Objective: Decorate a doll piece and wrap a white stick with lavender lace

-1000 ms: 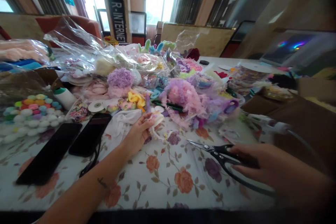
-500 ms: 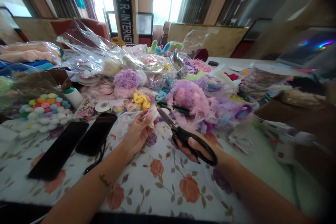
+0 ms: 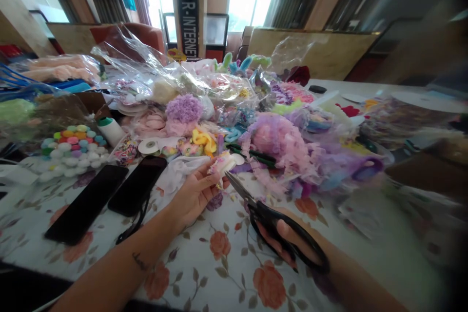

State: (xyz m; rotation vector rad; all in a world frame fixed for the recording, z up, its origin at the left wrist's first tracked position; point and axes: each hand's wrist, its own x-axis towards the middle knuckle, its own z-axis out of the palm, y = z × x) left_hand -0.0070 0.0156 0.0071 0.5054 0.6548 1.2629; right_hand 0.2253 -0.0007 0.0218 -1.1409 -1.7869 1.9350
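Observation:
My left hand (image 3: 193,195) pinches a small pale fabric piece (image 3: 223,163) above the floral tablecloth (image 3: 219,258). My right hand (image 3: 288,241) grips black-handled scissors (image 3: 270,219) through the loops; their blades point up-left with the tips just under the fabric piece. A heap of pastel lace, ribbons and plush trims (image 3: 278,141) lies right behind both hands.
Two dark phones (image 3: 87,202) (image 3: 137,185) lie at the left with a black cord. A bag of coloured pompoms (image 3: 69,148), a green-capped white bottle (image 3: 109,129), a ribbon roll (image 3: 148,146) and clear plastic bags (image 3: 146,73) crowd the back left. More packets sit at the right.
My right hand picked the scissors up from the table at the right, carried them to the fabric piece, then drew back toward me slightly. My left hand kept holding the piece.

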